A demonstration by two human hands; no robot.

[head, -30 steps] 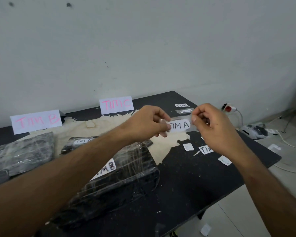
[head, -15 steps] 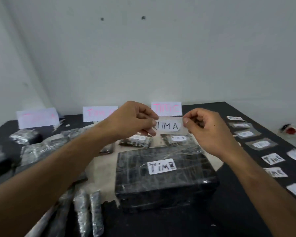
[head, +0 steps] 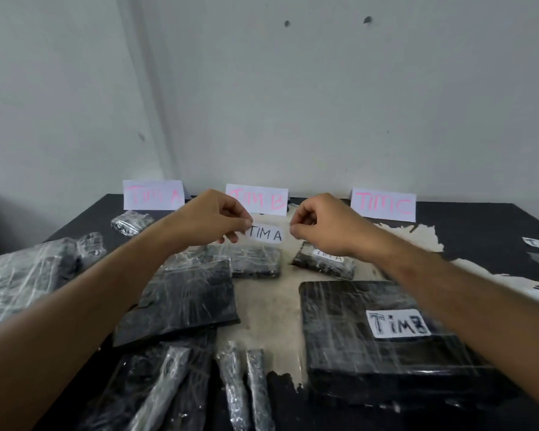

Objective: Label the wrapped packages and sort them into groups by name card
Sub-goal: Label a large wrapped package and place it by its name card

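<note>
Both my arms stretched forward over table (head: 479,219). My left hand (head: 212,217) and right hand (head: 321,227) curled, each pinching one end of "TIM A" label (head: 266,234), held taut in air above wrapped packages (head: 252,259), just before "TIM B" name card (head: 257,199).

two bare forearms in view, left hand (head: 210,217) and right hand (head: 322,227) both bare, no sleeves visible up to frame edge, no gloves, no rings, no watch or wristband, short trimmed nails, faint veins along right forearm
</note>
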